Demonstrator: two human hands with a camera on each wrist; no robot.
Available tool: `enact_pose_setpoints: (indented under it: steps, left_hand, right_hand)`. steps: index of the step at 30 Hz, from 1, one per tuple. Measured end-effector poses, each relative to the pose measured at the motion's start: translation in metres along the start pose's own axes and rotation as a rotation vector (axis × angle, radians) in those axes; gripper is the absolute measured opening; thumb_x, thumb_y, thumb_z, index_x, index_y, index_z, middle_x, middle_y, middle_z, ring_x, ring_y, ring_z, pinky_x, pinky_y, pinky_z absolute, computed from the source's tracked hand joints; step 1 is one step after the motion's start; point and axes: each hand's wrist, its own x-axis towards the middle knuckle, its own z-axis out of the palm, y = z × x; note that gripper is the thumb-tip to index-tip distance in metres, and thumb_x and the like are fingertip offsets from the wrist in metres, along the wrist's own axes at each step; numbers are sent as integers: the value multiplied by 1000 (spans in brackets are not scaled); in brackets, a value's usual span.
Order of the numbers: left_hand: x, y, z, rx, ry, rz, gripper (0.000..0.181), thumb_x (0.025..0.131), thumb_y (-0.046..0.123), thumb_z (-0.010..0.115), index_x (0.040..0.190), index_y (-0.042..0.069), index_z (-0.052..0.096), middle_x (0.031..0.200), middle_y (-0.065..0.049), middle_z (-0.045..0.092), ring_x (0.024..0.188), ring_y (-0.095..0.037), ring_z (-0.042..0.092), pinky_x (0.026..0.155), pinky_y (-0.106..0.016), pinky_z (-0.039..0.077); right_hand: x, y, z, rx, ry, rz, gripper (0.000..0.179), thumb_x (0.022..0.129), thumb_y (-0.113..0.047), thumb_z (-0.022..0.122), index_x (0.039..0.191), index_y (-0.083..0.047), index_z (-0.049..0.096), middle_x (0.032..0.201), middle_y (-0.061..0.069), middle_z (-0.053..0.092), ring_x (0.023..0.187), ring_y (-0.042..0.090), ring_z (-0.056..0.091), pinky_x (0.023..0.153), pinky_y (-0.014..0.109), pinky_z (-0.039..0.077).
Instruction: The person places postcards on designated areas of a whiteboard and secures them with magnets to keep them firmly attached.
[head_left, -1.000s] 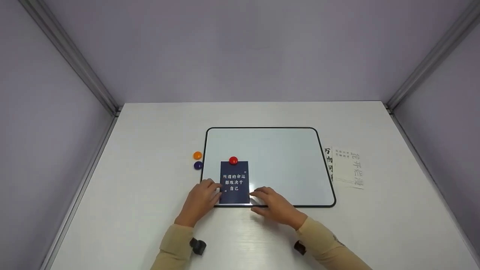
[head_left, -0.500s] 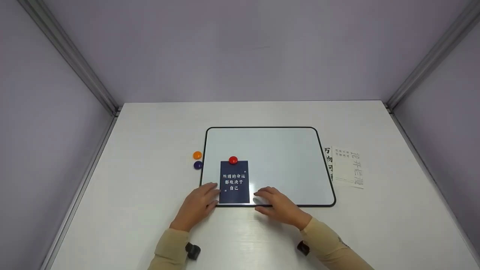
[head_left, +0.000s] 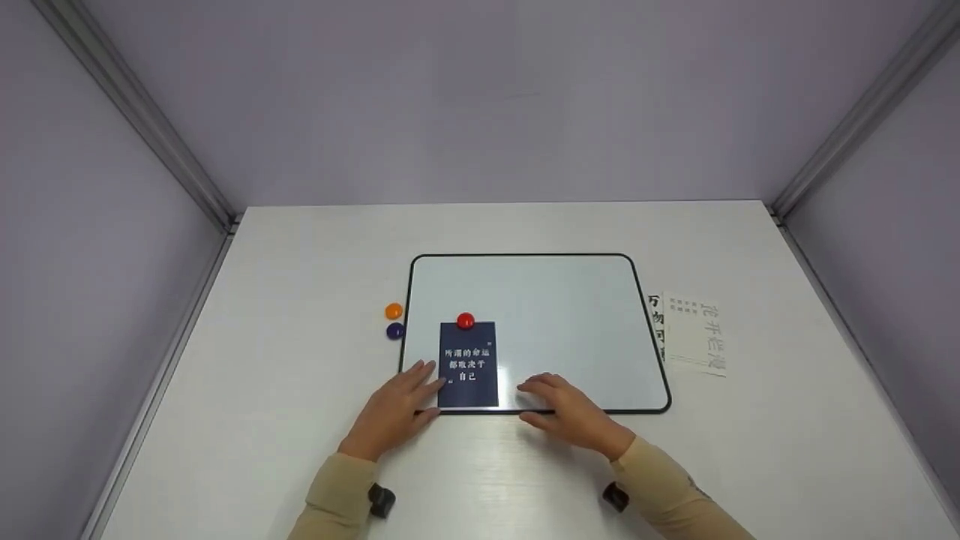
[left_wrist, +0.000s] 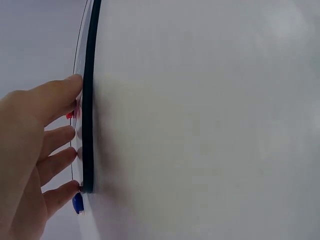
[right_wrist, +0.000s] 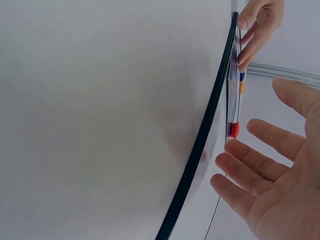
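Observation:
A dark blue card [head_left: 480,390] with white lettering lies on the lower left of a black-framed whiteboard [head_left: 570,322]. At the card's top edge sits a round red magnet [head_left: 465,321]. My left hand [head_left: 390,412] rests over the board's lower left corner with fingers spread, fingertips right at the card's left edge. Over the lower frame, a little right of the card, is my right hand [head_left: 576,414], its fingers relaxed and holding nothing. The right wrist view shows its fingers [right_wrist: 245,172] apart from each other, pointing toward the board.
An orange magnet [head_left: 394,310] and a dark blue magnet [head_left: 394,331] lie beside the board's left edge. White paper cards [head_left: 694,337] with black lettering lie along its right edge. Walls [head_left: 480,105] enclose the white table [head_left: 315,255] at the back and sides.
My right hand has drawn away from the card toward the right. The left hand has shifted slightly and its fingers are more spread. Card and red magnet have stayed in place.

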Motion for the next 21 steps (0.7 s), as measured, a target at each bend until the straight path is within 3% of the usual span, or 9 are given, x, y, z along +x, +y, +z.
enact_pose_setpoints:
  steps: [8,17,21]
  left_hand:
    - [0,-1,-2,-32,-25,-11,48,92,37,61,136,20,56,152,-5,45,142,-25,43,115,-43,40]
    - [2,1,-1,-92,-58,-56,48,92,34,63,136,18,56,152,-7,45,143,-28,41,117,-45,38]
    - [2,2,-2,-106,-76,-78,48,92,35,62,137,19,55,153,-6,43,144,-27,39,118,-45,36]
  right_hand:
    - [-5,2,-5,22,-13,50,44,92,-30,64,130,-10,58,133,12,58,126,31,54,109,50,45]
    - [-9,10,-12,-17,44,-58,42,93,-27,63,126,-2,59,128,16,62,121,34,58,103,50,48]
    - [-11,13,-16,-10,41,-44,41,93,-26,63,125,-2,59,127,15,63,119,33,60,101,50,49]
